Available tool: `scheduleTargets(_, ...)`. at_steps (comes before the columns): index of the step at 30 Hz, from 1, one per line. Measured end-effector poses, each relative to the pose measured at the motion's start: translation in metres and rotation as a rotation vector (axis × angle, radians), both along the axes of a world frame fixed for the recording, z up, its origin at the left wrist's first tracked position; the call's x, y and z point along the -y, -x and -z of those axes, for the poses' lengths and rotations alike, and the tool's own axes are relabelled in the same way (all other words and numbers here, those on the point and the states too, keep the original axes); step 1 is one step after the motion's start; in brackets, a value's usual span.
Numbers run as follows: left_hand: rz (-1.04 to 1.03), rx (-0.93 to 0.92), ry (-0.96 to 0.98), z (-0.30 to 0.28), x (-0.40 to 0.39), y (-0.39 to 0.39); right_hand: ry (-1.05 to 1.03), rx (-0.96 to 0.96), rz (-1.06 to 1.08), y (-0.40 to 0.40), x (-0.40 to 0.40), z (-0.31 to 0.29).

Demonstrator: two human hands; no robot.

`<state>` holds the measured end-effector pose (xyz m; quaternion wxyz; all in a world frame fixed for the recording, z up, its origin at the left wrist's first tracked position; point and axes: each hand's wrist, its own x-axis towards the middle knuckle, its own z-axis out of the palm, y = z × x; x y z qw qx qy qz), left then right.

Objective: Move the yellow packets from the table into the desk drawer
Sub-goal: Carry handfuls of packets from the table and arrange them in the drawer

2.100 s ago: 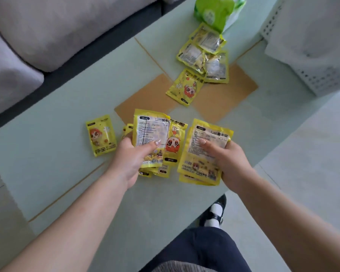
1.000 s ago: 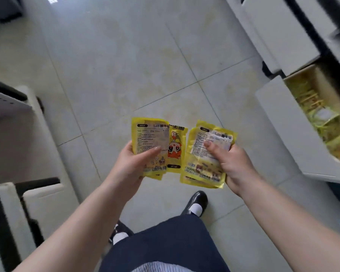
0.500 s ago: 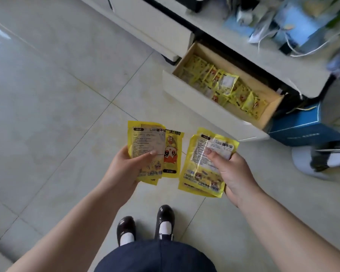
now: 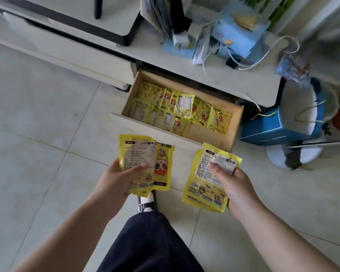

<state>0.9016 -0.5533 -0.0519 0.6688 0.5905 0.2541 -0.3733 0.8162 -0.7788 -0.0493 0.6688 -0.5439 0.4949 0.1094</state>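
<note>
— What's underfoot?

— A floor of large pale glossy tiles [image 4: 37, 118] with thin grout lines, lit by soft daylight that leaves a faint sheen on them.

— And the furniture?

— A long low cream cabinet [image 4: 71, 46] runs along the top of the view, dark-trimmed under its top. A raised cream shelf with a dark edge [image 4: 114, 20] sits on it at the left.

— Anything on it?

— Clutter at the right: a light blue box [image 4: 241, 30], white cables [image 4: 263, 54] looping over the surface, and some upright books or folders, blurred. On the floor to the right stand a dark blue box [image 4: 267, 128] and a white round stool [image 4: 302, 152].
</note>
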Motion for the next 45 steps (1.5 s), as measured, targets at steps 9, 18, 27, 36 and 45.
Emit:
scheduleTargets(9,0.172,0.05,-0.013,0.078,0.075,-0.118,0.087,0.002,-0.015,-0.098,0.069,0.083)
scheduleTargets(18,0.311,0.059,-0.24,0.2,0.152,-0.177,0.155,-0.075,-0.026,-0.146,0.142,0.203)
scheduleTargets(27,0.403,-0.119,-0.376,0.292,0.191,-0.169,0.144,-0.226,-0.08,-0.135,0.154,0.292)
scheduleTargets(36,0.57,-0.156,-0.428,0.33,0.202,-0.159,0.262,-0.301,-0.351,-0.135,0.153,0.313)
scheduleTargets(45,0.997,0.18,-0.804,0.319,0.199,-0.167,0.242,-0.256,-0.324,-0.123,0.169,0.313)
